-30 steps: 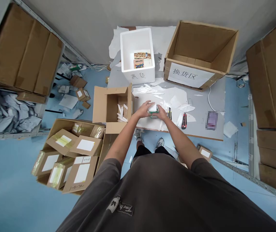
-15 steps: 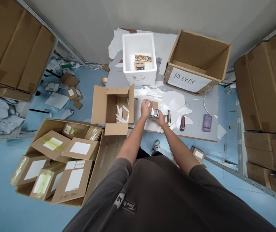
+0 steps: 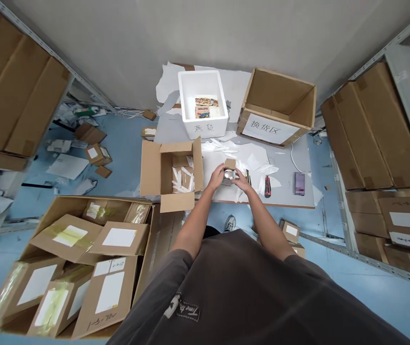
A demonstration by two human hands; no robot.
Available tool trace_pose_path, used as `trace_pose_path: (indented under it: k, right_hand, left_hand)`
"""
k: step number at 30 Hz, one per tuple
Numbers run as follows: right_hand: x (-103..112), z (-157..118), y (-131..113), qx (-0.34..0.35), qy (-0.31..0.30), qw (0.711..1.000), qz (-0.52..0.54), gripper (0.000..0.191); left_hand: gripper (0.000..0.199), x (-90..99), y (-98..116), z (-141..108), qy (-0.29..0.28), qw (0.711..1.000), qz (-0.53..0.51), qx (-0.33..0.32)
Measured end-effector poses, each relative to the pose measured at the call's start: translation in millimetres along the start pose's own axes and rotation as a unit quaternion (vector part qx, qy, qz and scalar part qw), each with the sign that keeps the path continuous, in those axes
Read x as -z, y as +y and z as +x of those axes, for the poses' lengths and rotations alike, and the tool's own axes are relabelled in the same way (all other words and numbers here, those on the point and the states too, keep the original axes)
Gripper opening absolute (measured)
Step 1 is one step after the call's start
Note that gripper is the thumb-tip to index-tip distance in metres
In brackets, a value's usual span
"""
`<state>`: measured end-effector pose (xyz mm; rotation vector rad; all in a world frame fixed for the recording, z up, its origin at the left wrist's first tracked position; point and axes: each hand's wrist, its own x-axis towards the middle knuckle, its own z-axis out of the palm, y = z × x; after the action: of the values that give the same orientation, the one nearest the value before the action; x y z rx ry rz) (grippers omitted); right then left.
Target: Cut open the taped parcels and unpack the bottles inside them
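Between my two hands is a small box (image 3: 227, 181) with its brown cardboard flap (image 3: 230, 164) standing up at the far side. Something round and whitish shows in its open top; its kind I cannot make out. My left hand (image 3: 217, 177) grips the box's left side, fingers curled round it. On the opposite side my right hand (image 3: 241, 181) is closed against the box. Just right of that hand lies a yellow-and-black utility knife (image 3: 248, 178), partly hidden. A red-and-black utility knife (image 3: 267, 186) lies farther right on the table (image 3: 284, 199).
An open carton (image 3: 149, 168) with white strips inside stands left of my hands. Behind are a white foam box (image 3: 205, 128) holding small packets and a large labelled carton (image 3: 269, 129). Paper scraps (image 3: 258, 160) litter the table. A big carton of parcels (image 3: 143, 268) sits lower left.
My left hand has moved from over the small box's opening to its left side. The round thing inside now shows more plainly. The camera view has shifted.
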<state>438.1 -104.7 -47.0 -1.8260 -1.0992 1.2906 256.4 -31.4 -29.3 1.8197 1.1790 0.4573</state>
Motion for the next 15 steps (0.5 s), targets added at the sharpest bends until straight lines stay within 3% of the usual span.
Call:
trace_pose_path:
  k: [3,5,8,10,13,15]
  right_hand:
    - [6.2,-0.2,-5.0,-0.057,0.022,0.998,0.025,0.093]
    - [9.3,2.8,-9.3,-0.062,0.023,0.997,0.027,0.094]
    - [17.5,6.9,-15.6,-0.059,0.002,0.997,0.046,0.097]
    - [26.2,5.8,-19.6,-0.047,-0.018,0.997,0.057,0.097]
    - [38.4,-2.1,-26.4,0.029,0.000,0.999,0.017,0.088]
    - [41.0,-7.9,-31.6,0.094,0.030,0.993,-0.068,0.076]
  left_hand:
    - [0.059,-2.8,-13.7,-4.6,0.002,0.998,-0.061,0.013]
    - [0.067,-3.1,-21.5,-8.8,-0.036,0.997,-0.072,-0.002]
    - [0.097,-1.7,-28.5,-12.5,-0.094,0.993,-0.052,-0.042]
    - [0.109,-0.4,-29.3,-11.3,-0.093,0.993,-0.037,-0.069]
    - [0.099,2.0,-26.6,-5.9,-0.060,0.994,-0.017,-0.091]
    - [0.087,3.2,-24.0,-2.3,-0.044,0.995,-0.001,-0.093]
